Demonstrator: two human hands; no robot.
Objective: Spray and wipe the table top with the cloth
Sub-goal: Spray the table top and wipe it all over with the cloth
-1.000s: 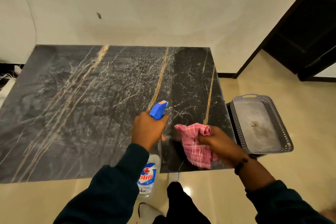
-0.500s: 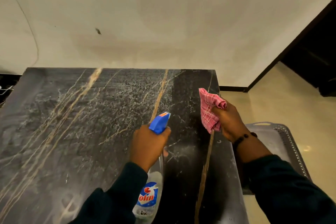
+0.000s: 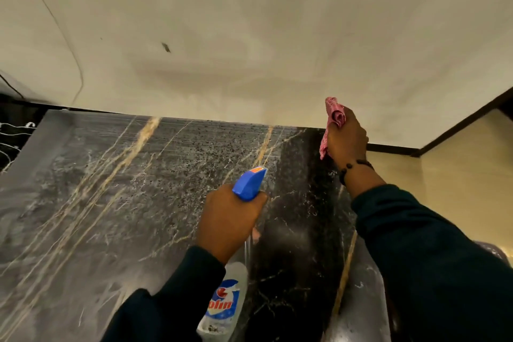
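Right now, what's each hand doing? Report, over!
Left hand grips spray bottle, nozzle aimed over table top. Right hand holds pink cloth bunched at far right corner. Nothing in the way.

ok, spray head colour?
Blue, with an orange nozzle tip; head view shows the spray head clearly.

We see one close head-worn view, looking forward and down across the table top point(image 3: 116, 203) toward the wall point(image 3: 249, 36) behind.
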